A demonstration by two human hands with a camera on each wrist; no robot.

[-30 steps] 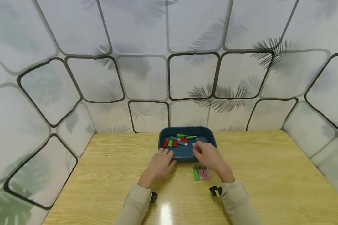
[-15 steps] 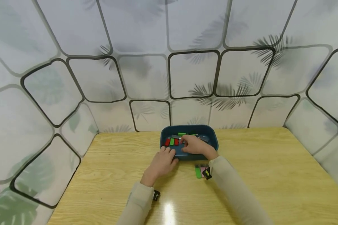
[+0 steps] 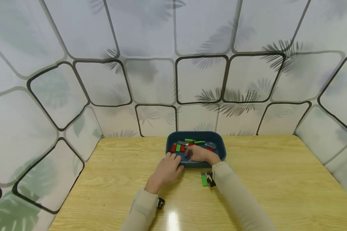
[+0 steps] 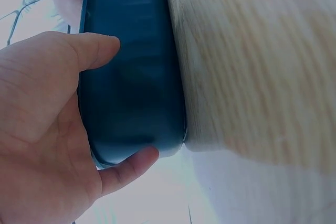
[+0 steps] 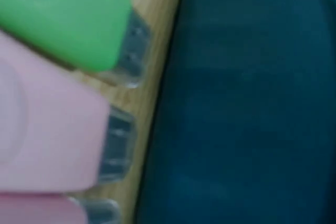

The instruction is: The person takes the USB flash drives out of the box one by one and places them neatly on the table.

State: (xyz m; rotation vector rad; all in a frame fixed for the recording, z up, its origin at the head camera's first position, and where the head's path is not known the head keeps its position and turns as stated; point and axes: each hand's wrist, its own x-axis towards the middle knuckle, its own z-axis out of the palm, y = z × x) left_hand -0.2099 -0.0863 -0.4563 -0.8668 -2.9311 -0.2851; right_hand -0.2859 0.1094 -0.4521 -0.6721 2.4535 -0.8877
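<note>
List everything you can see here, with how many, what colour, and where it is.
Table: one, pale wood, centre.
Patterned walls: three, whitish, left, behind and right of the table.
Tray: one, dark blue, on the table.
Red sticks: at least three, red, in the tray.
Green sticks: at least three, green, in the tray.
Grey pieces: count unclear, grey, in the tray.
Green USB stick: one, green, on the table before the tray.
Pink USB sticks: two, pink, beside that green one.
Wrist devices: two, black, one per wrist.
Sleeves: two, beige, both arms.
Left hand: one, at the tray's near left corner.
Right hand: one, inside the tray.
</note>
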